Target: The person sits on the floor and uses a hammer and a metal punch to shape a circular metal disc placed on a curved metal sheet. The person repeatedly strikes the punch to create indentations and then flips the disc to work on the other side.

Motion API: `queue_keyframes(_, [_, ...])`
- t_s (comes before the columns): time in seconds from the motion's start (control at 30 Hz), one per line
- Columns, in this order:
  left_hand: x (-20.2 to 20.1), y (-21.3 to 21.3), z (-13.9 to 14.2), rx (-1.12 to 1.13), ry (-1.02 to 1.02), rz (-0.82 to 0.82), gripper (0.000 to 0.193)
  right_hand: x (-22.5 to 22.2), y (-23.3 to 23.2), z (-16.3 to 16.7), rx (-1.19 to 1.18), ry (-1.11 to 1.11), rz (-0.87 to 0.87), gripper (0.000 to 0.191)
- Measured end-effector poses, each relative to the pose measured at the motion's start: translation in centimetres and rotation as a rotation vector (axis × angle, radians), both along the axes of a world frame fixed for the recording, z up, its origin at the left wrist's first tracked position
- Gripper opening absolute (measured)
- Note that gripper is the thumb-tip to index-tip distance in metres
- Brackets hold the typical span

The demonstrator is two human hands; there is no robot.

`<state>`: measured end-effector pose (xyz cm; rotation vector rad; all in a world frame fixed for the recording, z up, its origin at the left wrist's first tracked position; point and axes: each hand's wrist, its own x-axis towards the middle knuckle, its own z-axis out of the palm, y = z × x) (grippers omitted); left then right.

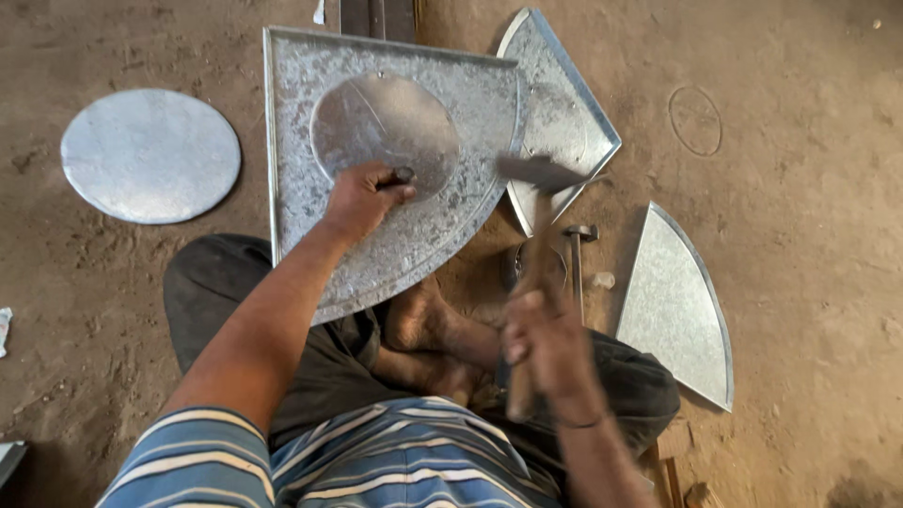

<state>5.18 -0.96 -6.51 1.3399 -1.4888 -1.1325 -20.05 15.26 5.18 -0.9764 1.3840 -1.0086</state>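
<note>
I sit cross-legged on a dirt floor. A quarter-round galvanised metal sheet point(428, 221) leans across my lap, with a round metal disc point(386, 118) lying on it. My left hand point(362, 198) presses on the sheet at the disc's lower edge and pinches a small dark punch point(403, 175) against it. My right hand point(550, 343) grips the wooden handle of a hammer point(538, 179), whose dark head is raised, blurred, over the sheet's right edge.
A round metal disc point(150, 155) lies on the ground at the left. Two more quarter-round sheets lie to the right, one at the top point(564, 103) and one lower point(677, 301). A second hammer point(578, 259) and a small round tin point(519, 263) sit between them.
</note>
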Motion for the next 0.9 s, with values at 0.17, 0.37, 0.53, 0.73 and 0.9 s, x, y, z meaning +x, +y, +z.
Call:
queue_keyframes(0.17, [-0.3, -0.2, -2.3, -0.094, -0.206, 0.022, 0.028, -5.8, -0.4, 12.8, -0.671, -0.344, 0.045, 0.033])
queue_keyframes(0.37, [-0.3, 0.4, -4.1, -0.26, -0.196, 0.016, 0.027, -2.2, -1.2, 7.8, -1.262, 0.054, 0.133, 0.027])
queue_keyframes(0.53, [-0.1, 1.2, -2.5, -0.211, -0.182, 0.036, 0.021, 4.0, -2.7, -3.3, 0.35, 0.166, 0.256, 0.023])
queue_keyframes(0.73, [-0.5, 0.5, -0.2, 0.034, 0.027, 0.082, 0.018, -3.0, -1.6, 3.6, -0.161, -0.149, 0.159, 0.016])
queue_keyframes(0.9, [-0.3, 0.7, -0.3, -0.085, -0.071, 0.083, 0.022, -3.9, -1.5, 12.1, -0.822, -0.137, 0.114, 0.033])
